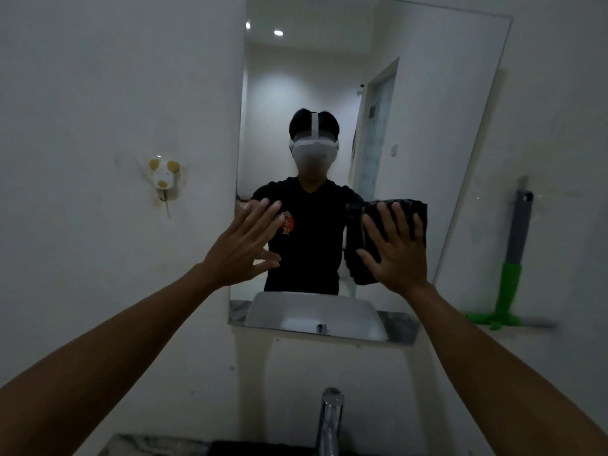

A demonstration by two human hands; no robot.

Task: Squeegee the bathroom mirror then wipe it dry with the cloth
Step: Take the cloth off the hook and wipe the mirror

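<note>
A tall frameless mirror hangs on the white wall above the sink. My right hand lies flat with fingers spread, pressing a dark cloth against the lower right of the glass. My left hand is raised with fingers spread at the mirror's lower left edge and holds nothing. A squeegee with a grey handle and green head hangs on the wall to the right of the mirror, apart from both hands.
A chrome faucet rises at the bottom centre over a marbled countertop. A small white and yellow hook is stuck on the wall to the left. The mirror reflects a person, the basin and a doorway.
</note>
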